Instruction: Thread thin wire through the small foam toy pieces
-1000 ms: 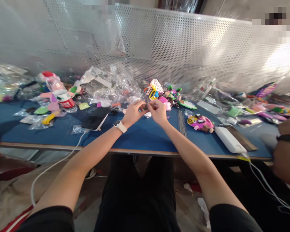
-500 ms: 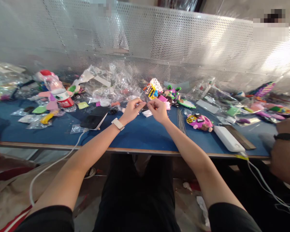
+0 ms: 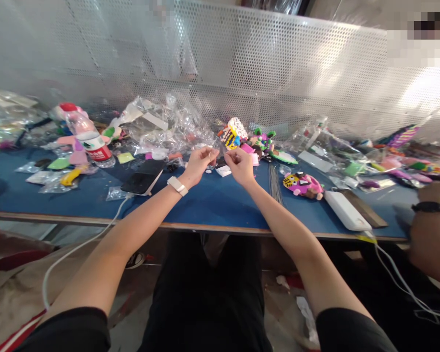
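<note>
My left hand [image 3: 200, 163] and my right hand [image 3: 239, 165] hover close together over the middle of the blue table [image 3: 212, 203]. Each pinches something tiny between thumb and fingertips, too small to name. A small white piece [image 3: 224, 170] lies on the table just below them. A white watch [image 3: 177, 186] is on my left wrist. Behind my hands stand colourful clay figures [image 3: 233, 133] and a green-and-purple one [image 3: 263, 141].
A black phone [image 3: 143, 178] with a white cable lies left of my hands. A bottle [image 3: 90, 139] and clear plastic bags [image 3: 168, 129] crowd the back. A pink tiger figure [image 3: 303, 185], thin wires [image 3: 275, 182] and a white power bank [image 3: 346, 211] sit right. Another person's arm [image 3: 430, 234] is at far right.
Both hands have shifted slightly away from me and moved a little apart, still pinching. The view has tilted a bit.
</note>
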### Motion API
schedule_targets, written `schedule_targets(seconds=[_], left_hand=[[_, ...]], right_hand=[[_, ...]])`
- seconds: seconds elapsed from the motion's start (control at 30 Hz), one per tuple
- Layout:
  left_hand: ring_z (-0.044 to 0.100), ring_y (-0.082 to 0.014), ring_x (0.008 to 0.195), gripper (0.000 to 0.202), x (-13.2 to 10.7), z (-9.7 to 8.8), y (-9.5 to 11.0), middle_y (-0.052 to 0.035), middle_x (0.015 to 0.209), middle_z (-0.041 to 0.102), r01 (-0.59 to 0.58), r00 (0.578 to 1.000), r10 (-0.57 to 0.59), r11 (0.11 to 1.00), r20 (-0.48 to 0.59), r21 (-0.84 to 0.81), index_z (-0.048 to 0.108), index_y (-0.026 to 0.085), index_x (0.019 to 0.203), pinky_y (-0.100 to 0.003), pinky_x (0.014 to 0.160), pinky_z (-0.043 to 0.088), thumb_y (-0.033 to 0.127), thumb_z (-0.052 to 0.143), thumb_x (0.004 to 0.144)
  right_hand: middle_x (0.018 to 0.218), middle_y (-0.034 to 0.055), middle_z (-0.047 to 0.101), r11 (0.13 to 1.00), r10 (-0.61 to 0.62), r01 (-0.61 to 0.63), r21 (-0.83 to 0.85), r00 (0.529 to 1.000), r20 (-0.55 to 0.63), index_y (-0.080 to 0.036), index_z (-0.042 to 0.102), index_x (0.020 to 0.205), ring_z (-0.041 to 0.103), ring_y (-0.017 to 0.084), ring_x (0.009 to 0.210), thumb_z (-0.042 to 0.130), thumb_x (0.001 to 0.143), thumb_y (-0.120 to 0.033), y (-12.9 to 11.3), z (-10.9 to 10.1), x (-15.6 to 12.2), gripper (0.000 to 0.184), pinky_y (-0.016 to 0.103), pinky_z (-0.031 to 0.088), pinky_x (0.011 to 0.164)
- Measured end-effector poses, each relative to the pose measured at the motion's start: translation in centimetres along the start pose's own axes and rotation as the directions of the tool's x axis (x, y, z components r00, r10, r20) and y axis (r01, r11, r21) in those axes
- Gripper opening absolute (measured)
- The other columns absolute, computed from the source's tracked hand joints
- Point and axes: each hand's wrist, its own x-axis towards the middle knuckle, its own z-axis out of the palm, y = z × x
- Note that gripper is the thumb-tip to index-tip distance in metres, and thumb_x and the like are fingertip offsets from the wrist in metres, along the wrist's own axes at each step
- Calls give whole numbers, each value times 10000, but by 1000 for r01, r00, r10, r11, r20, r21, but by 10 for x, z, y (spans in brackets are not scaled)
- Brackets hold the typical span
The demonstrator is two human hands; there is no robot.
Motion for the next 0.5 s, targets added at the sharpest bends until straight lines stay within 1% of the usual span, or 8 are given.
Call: schedule_targets(seconds=[0.07,0.13,0.2,0.23,0.3,0.37,0.43,0.5], left_hand=[[546,-117,584,503,1,-2,0,11,627,576,39,999,-38,997,21,-60,681,215,794,-305,612,483,700,802,845],[479,-104,506,543,5,-6,-2,20,587,522,109,994,-107,990,34,-94,666,219,773,-307,549,444,746,720,893],[386,-89,437,579,8,-10,-3,35,551,456,159,987,-157,985,23,-73,650,227,762,-312,495,391,777,627,944],[358,-85,421,593,9,-12,-4,40,542,434,161,987,-161,986,9,-47,639,230,757,-313,482,373,786,594,959],[378,-85,429,596,8,-13,-4,39,547,441,117,993,-117,993,-35,17,623,231,755,-304,487,372,792,598,954],[468,-97,488,575,5,-10,-4,26,585,513,29,997,-20,994,-78,108,635,221,775,-287,524,403,779,690,901],[576,-125,611,555,1,-6,-1,-13,715,651,-75,996,83,972,-28,221,693,202,851,-287,607,466,747,794,828],[661,-168,766,553,-3,-2,1,-60,867,735,-161,987,150,947,58,279,723,187,900,-305,710,514,733,791,836]], right_hand=[[724,-9,530,993,-82,82,-88,997,2,-222,651,832,482,142,659,640,957,-334,-4,-2,-1,169,307,407,644],[729,0,546,969,-163,171,-179,985,57,-221,665,828,502,153,683,628,955,-279,-8,-4,-2,144,318,417,674],[730,7,561,947,-199,225,-229,971,132,-223,680,837,508,160,692,628,956,-263,-10,-4,-3,136,326,421,688],[729,7,565,946,-201,232,-229,968,150,-224,683,839,508,161,692,635,953,-265,-10,-4,-4,130,328,424,690],[714,-1,556,967,-164,183,-176,980,114,-224,672,830,502,157,676,642,946,-287,-8,-1,-5,135,324,425,675],[706,-8,555,995,-72,74,-60,996,43,-222,657,829,496,146,644,641,940,-335,-5,2,-6,159,311,414,629],[713,-6,584,997,33,-34,70,999,26,-219,655,849,501,134,610,648,932,-391,-2,5,-7,191,299,402,580],[694,-7,602,982,104,-111,150,993,56,-220,659,871,504,127,567,663,926,-436,-1,7,-8,224,292,392,539]])
